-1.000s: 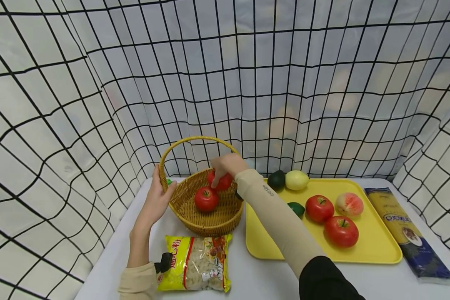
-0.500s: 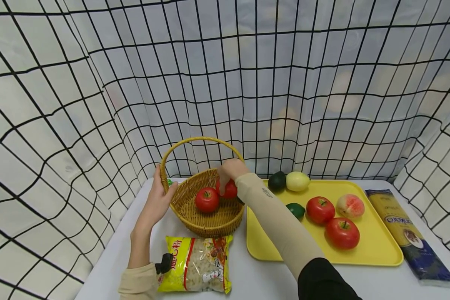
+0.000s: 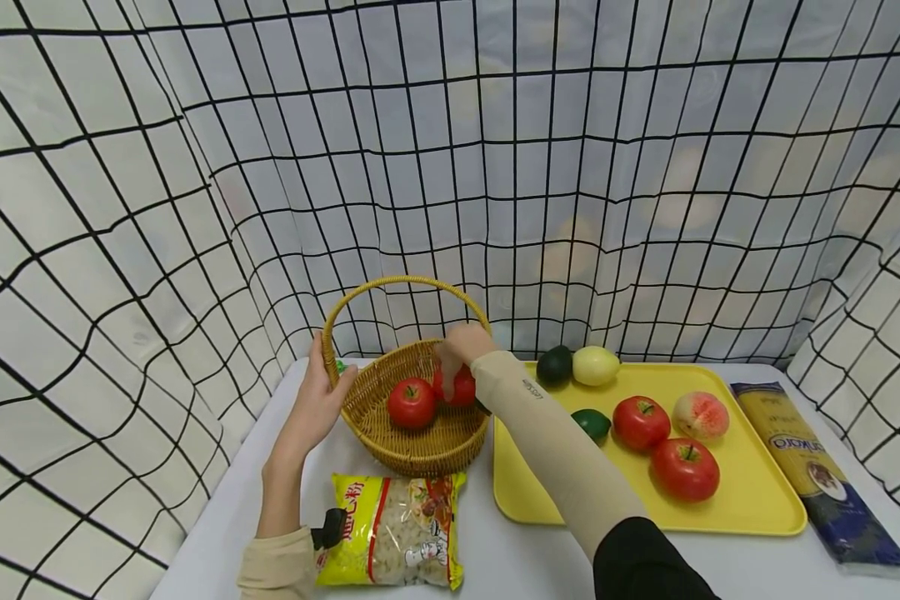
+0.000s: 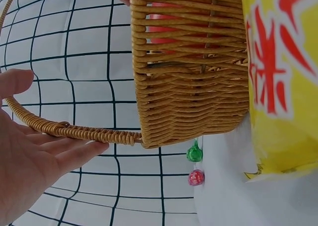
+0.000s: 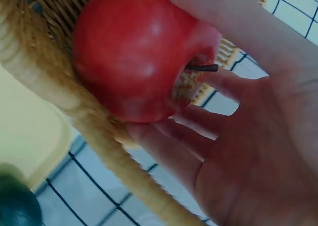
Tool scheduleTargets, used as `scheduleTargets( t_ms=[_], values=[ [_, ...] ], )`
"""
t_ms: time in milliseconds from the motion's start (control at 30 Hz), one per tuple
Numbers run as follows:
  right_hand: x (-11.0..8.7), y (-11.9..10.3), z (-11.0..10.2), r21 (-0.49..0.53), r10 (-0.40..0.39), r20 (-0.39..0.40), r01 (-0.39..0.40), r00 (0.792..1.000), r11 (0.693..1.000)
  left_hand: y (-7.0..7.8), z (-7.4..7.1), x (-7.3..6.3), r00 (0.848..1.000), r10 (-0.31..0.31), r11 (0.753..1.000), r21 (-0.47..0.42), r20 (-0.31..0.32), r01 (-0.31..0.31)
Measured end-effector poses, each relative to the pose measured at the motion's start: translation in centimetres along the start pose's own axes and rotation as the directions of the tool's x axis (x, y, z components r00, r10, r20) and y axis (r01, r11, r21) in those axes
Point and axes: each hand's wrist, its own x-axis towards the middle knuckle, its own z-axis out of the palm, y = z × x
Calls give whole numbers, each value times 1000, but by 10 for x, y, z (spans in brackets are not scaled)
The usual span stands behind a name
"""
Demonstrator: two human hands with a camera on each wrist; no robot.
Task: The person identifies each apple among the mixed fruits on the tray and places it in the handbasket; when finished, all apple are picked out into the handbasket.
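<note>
Okay, one red apple (image 3: 412, 404) already lies in the wicker basket (image 3: 420, 460); your right hand (image 3: 463, 346) grips a second apple (image 5: 134, 57) inside its right edge, not yet released. Your left hand (image 3: 313, 406) touches the handle (image 3: 405, 280), fingers straight. Still left: two apples (image 3: 685, 471) on the yellow tray (image 3: 757, 500).

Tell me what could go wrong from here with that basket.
The red apple in the right hand could knock the other apple close beside it in the basket. The left hand has its fingers fairly straight along the handle, so a bump might shift the basket. If it slides toward the person, it may push the yellow bag.
</note>
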Motion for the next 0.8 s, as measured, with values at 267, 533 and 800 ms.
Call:
scheduleTargets(
  t_ms=[267, 533, 800],
  values=[
    [7, 0, 10, 105, 47, 33, -50, 998, 993, -2, -1, 0, 1000, -5, 1000, -1, 5, 5],
    [6, 2, 8, 52, 32, 46, -34, 998, 998, 1, -3, 3, 1000, 23, 1000, -1, 3, -23],
    [6, 0, 12, 136, 45, 46, -51, 998, 989, -3, -2, 0, 1000, 10, 1000, 3, 6, -10]
  ],
)
